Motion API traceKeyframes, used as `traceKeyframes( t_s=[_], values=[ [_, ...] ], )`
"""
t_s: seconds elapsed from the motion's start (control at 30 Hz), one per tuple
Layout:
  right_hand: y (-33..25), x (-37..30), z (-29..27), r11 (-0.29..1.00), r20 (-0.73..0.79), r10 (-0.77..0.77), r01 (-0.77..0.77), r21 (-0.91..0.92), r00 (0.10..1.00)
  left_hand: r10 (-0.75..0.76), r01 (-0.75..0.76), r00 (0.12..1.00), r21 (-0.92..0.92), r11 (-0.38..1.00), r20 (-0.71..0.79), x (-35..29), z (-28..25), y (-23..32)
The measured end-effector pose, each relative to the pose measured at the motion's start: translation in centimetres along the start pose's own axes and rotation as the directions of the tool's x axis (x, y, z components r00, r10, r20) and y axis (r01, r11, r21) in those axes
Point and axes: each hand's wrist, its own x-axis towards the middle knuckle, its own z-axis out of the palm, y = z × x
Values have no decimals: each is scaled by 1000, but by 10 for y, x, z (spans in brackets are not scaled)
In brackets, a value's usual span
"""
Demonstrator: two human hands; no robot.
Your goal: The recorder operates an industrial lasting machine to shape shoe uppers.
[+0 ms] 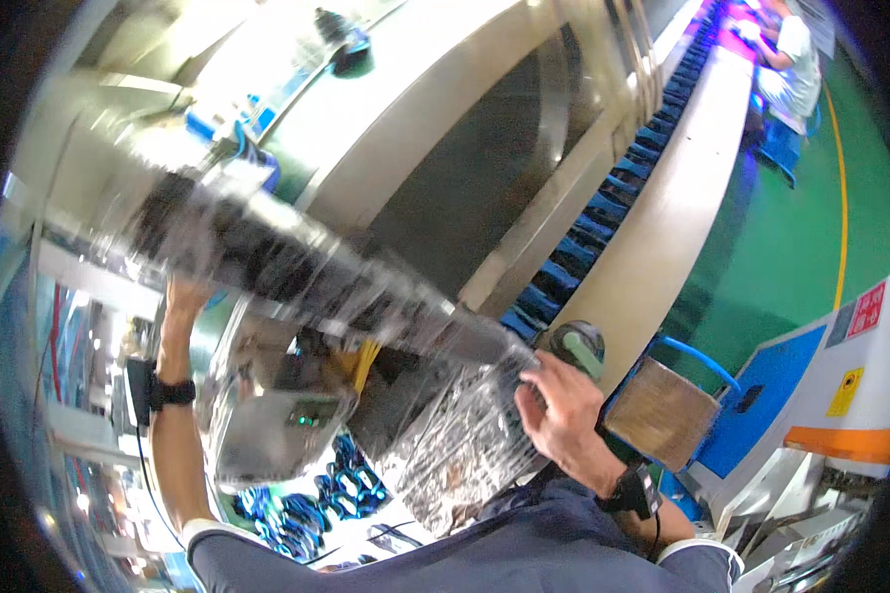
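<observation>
A long dark bundle in clear, wrinkled plastic stretches slantwise before me, from upper left to lower right. It is smeared by motion, so its contents cannot be made out. My left hand is at its far left end, fingers partly hidden behind plastic and blur, closed on it. My right hand pinches the near right end between thumb and fingers. Below the bundle, more loose clear plastic hangs close to my body. Each wrist wears a black strapped device.
Blue-black curved pieces line a conveyor beside a pale ledge. More such pieces lie in a pile near me. A stool with a brown seat and a white-blue machine stand right. A person sits far right.
</observation>
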Motion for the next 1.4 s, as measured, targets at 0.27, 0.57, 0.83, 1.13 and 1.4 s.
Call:
traceKeyframes(
  t_s=[0.27, 0.57, 0.83, 1.13, 1.4],
  values=[
    [-38, 18, -12, 976, 17, -209, 207, 74, 978, -427, 348, 904, -565, 748, -9, -265, -128, 118],
    [-95, -2, -37, 804, 482, -229, -114, 583, 846, 390, -230, 920, -767, 598, 28, -297, -37, 183],
    [-180, -13, -88, 997, 666, 54, -76, 4, 744, 173, -220, 974, -775, 592, -144, -327, 41, 207],
    [-226, -11, 0, 887, 602, 285, 32, -460, 746, 93, -215, 977, -874, 436, -194, -340, 64, 214],
    [-208, -43, 23, 832, 385, 106, 130, -539, 917, 112, -206, 978, -895, 395, -176, -349, 73, 222]
  ],
)
